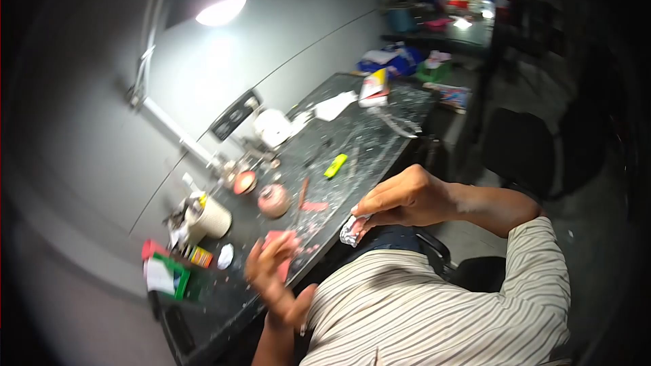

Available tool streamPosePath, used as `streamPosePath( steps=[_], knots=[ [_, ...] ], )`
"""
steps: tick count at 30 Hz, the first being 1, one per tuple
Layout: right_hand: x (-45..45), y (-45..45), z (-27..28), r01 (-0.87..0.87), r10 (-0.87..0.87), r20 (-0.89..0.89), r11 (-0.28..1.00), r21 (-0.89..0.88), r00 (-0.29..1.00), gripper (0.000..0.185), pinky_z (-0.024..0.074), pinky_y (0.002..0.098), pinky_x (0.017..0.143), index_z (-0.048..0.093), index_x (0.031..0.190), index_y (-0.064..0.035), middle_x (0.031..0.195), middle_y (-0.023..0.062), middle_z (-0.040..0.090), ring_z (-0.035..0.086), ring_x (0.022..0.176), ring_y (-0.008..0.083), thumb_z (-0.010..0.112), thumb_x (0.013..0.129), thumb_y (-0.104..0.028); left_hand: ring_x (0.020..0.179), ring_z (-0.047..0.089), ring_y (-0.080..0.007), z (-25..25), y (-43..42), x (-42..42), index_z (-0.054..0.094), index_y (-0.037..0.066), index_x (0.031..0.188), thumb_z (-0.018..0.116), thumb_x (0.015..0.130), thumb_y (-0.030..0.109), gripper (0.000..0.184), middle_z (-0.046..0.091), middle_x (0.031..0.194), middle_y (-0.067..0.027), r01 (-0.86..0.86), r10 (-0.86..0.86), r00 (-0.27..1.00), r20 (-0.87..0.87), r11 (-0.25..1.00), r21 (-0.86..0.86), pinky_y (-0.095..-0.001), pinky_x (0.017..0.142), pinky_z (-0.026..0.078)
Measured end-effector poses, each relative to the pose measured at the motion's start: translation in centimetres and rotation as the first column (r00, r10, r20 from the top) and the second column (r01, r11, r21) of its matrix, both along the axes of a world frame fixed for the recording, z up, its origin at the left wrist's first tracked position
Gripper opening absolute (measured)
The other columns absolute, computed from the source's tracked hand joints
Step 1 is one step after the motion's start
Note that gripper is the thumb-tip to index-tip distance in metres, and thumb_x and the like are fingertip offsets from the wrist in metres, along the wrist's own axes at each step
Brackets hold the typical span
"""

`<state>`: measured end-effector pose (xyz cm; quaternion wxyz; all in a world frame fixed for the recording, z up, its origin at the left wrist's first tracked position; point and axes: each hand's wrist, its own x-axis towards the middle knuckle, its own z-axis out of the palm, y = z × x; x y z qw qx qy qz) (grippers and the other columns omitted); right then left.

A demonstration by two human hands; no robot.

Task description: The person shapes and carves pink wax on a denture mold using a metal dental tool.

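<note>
My right hand [410, 196] pinches a small shiny silver piece with pink on it [350, 230], held off the front edge of the bench. Its exact kind is unclear. Lower left, my left hand [274, 281] is open and somewhat blurred, fingers spread over the bench with nothing seen in them. Just behind those fingers lies a flat pink sheet [283, 268], partly covered by the hand. Farther back on the bench are a round pinkish pot [273, 200], a narrow reddish-brown strip [303, 192] and a small pink strip [314, 207].
A dark bench [319, 163] runs along the wall, strewn with pale scraps. On it stand a lamp arm [163, 118], a white holder full of tools [213, 220], a green box [180, 278] and a yellow-green object [336, 166]. A dark chair [519, 142] is at right.
</note>
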<state>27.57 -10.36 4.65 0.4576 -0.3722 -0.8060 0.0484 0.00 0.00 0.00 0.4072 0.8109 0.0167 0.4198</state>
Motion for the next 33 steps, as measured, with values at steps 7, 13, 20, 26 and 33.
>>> streamPosePath(
  steps=[7,13,20,26,33],
  knots=[
    [-6.4,13.0,-0.6,-0.195,0.175,-0.222,0.978,-0.074,0.959,0.033,0.0586,0.0294,0.072,0.074,0.114,-0.0055,0.095,0.0128,0.076,0.074,0.080,0.0186,0.082,0.081,-0.006,0.127,0.055,-0.0212,1.9,6.1,-1.2,0.032,-0.007,0.152,0.058,0.095,-0.003,0.063,0.052,0.141,-0.0164,-0.263,0.224,0.936,-0.272,0.958,-0.115,-0.0333,0.105,0.046],
    [-6.5,18.3,1.2,-0.102,0.100,-0.221,0.995,0.002,0.970,0.034,0.0564,0.0244,0.064,0.072,0.117,-0.0059,0.099,0.0064,0.075,0.071,0.082,0.0109,0.081,0.086,-0.017,0.100,0.068,-0.0193,2.9,10.5,-4.6,0.044,-0.005,0.144,0.055,0.099,-0.002,0.047,0.067,0.114,-0.0148,-0.334,0.315,0.943,-0.109,0.892,-0.306,-0.0306,0.086,0.057],
    [-4.8,22.4,0.1,-0.068,-0.115,-0.622,0.963,-0.262,0.775,0.016,0.0490,0.0205,0.057,0.075,0.097,-0.0019,0.081,0.0017,0.072,0.062,0.065,0.0041,0.071,0.093,-0.017,0.086,0.073,-0.0252,5.0,13.2,-5.8,0.050,-0.003,0.137,0.052,0.098,-0.003,0.039,0.070,0.102,-0.0163,-0.400,0.420,0.907,0.036,0.884,-0.242,-0.0333,0.074,0.061],
    [-7.6,20.4,-5.6,0.215,-0.232,-0.425,0.973,-0.089,0.875,0.015,0.0522,0.0248,0.060,0.074,0.102,-0.0018,0.079,0.0061,0.074,0.066,0.065,0.0086,0.070,0.091,-0.011,0.088,0.073,-0.0323,1.8,15.0,-7.4,0.042,0.000,0.144,0.053,0.099,0.008,0.047,0.069,0.110,-0.0206,-0.086,0.166,0.984,0.060,0.750,-0.656,-0.0382,0.070,0.061],
    [-7.0,19.4,-7.7,0.347,-0.375,-0.454,0.926,-0.148,0.808,0.014,0.0517,0.0251,0.061,0.073,0.102,-0.0009,0.074,0.0060,0.071,0.067,0.066,0.0089,0.070,0.090,-0.007,0.118,0.061,-0.0491,1.8,16.0,-9.5,0.032,-0.006,0.151,0.047,0.098,0.032,0.067,0.051,0.138,-0.0381,0.223,-0.033,0.969,0.246,0.547,-0.806,-0.0520,0.091,0.056]
  ],
)
